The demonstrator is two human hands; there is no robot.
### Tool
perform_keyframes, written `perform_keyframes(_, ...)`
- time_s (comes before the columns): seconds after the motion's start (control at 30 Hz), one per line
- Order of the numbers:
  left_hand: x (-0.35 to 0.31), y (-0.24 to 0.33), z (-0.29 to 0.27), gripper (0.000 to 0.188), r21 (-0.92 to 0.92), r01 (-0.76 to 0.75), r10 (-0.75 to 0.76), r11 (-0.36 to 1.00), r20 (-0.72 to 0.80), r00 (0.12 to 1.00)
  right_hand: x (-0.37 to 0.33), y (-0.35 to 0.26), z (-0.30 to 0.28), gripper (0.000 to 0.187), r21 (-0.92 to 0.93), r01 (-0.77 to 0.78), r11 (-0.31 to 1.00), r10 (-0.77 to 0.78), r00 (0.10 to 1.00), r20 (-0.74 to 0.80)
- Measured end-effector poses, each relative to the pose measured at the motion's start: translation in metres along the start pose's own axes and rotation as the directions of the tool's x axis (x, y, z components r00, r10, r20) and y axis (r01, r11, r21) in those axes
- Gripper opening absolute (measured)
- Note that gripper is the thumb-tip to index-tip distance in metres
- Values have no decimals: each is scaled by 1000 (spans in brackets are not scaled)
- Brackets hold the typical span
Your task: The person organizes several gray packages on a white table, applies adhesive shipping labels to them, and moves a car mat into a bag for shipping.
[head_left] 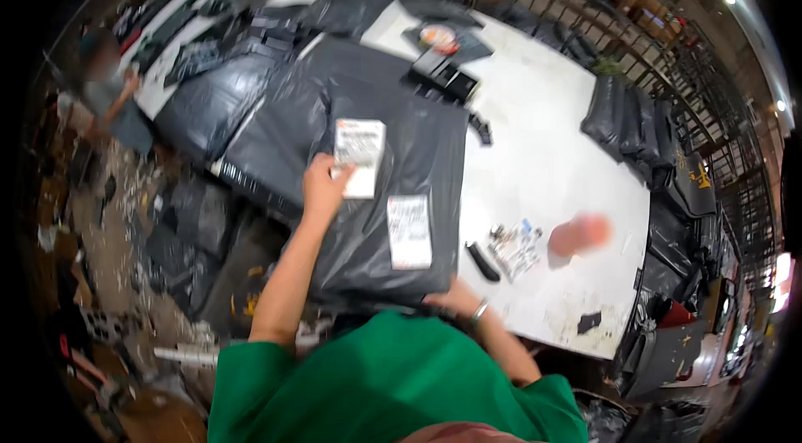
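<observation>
A large black plastic parcel bag (359,88) lies on the table in front of me. At its middle, my left hand (324,191) pinches the lower left edge of a white printed label (361,146). A second white label (409,232) lies flat on the bag, nearer to me and to the right. My right hand (455,299), with a band on its wrist, is closed at the bag's near right corner; its fingertips are partly hidden there.
On the white table (535,151) at the right are a black-handled tool (482,262), a small clear packet (515,251) and a blurred pinkish object (581,234). Black boxes (443,75) stand beyond the bag. Black bags (626,121) line the right edge. Another person (117,96) is at the far left.
</observation>
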State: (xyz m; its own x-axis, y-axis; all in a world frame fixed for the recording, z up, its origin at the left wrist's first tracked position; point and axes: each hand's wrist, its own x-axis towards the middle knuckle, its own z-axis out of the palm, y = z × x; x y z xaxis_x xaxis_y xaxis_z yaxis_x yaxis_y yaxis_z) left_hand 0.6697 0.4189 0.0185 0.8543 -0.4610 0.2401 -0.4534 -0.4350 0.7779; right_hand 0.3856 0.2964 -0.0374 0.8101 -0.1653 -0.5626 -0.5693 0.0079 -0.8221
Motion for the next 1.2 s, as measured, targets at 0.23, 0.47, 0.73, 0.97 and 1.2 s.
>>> perform_keyframes(0.23, -15, 253, 26, 13, -469, -509, 664, 722, 260, 702, 65, -60, -103, 30, -401, 537, 742, -662, 494, -563)
perform_keyframes(0.47, -36, 185, 29, 22, -652, 220, 85, 725, 401, 912, 75, -280, -404, 29, 92, 958, -271, -387, -21, -922)
perform_keyframes(0.73, -59, 105, 22, 28, -774, 323, -242, 544, 224, 944, 9, -152, -80, 17, 260, 658, 707, -645, 750, -145)
perform_keyframes(0.97, -104, 88, 2, 82, -786, 71, -38, 614, 61, 997, -12, -101, 6, 12, 339, 536, 773, -356, 809, -468)
perform_keyframes(1.2, -140, 59, -29, 63, -497, 95, 15, 863, 213, 977, -26, -95, 23, 14, 331, 553, 765, -365, 795, -485)
